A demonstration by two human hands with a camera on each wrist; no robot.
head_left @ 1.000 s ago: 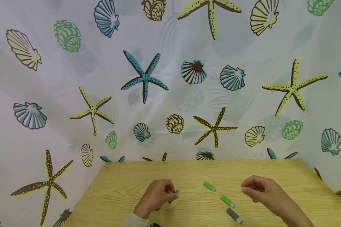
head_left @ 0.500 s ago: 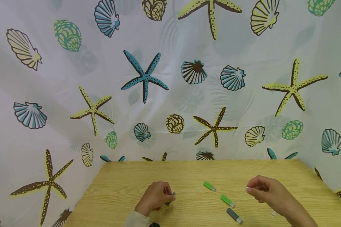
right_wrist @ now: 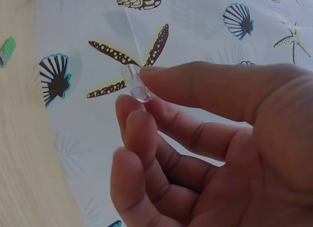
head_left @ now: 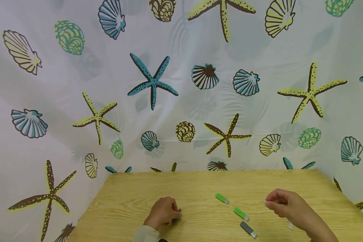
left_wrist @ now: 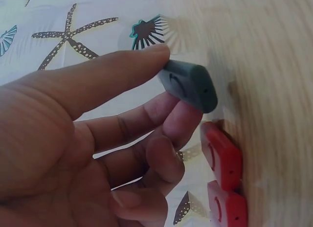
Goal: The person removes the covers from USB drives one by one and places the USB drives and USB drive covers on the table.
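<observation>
My left hand (head_left: pixel 164 211) pinches a dark grey USB flash drive (left_wrist: pixel 190 85) between thumb and fingers, low over the table. Two red flash drives (left_wrist: pixel 222 156) lie side by side just past it in the left wrist view; in the head view the hand mostly hides them. A small clear plastic cap (right_wrist: pixel 137 85) is held between thumb and fingertips of my right hand (head_left: pixel 287 205), raised above the table on the right. Between the hands lie two green flash drives (head_left: pixel 241 213) and another grey flash drive (head_left: pixel 248 230), their metal plugs bare.
A second clear cap (head_left: pixel 290 225) lies on the wooden table (head_left: pixel 133 188) beside the right wrist. A white cloth (head_left: pixel 193 107) printed with shells and starfish hangs behind the table and along both sides.
My left hand has moved a little left and down with the grey flash drive. My right hand has shifted slightly right, and the clear cap beside that wrist has come into sight.
</observation>
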